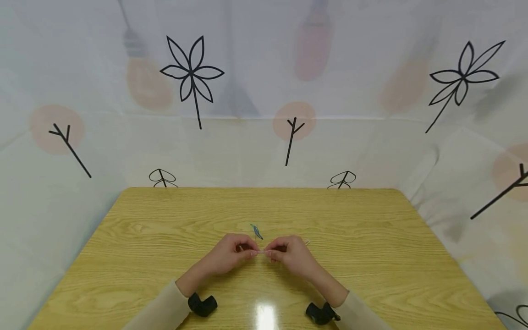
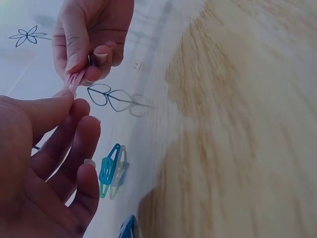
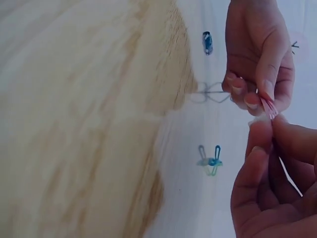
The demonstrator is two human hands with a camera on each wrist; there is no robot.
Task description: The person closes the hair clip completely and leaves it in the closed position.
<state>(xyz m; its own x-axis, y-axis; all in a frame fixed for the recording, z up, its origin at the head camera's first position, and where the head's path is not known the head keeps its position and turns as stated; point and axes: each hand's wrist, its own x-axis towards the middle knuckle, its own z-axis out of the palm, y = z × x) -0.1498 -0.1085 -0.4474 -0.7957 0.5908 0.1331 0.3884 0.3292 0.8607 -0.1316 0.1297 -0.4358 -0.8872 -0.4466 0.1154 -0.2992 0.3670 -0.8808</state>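
Observation:
A pink hair clip (image 1: 261, 251) spans the small gap between both hands above the table. My left hand (image 1: 231, 254) pinches one end of it between thumb and fingertips. The opposite end is pinched by my right hand (image 1: 290, 254). Up close, the left wrist view shows narrow pink strips of the clip (image 2: 74, 83); fingertips cover both its ends. Just beyond the hands lie blue and green hair clips (image 1: 256, 231). In the left wrist view, a blue clip (image 2: 111, 166) overlaps a green one, beside a pale clip (image 2: 119, 174).
The wood-grain table (image 1: 185, 215) carries the clips. In the right wrist view another blue clip (image 3: 207, 43) lies apart from the blue-green cluster (image 3: 214, 161). A white printed cloth (image 1: 239, 146) hangs at the back and sides. Black straps with camera mounts (image 1: 202, 305) sit at the wrists.

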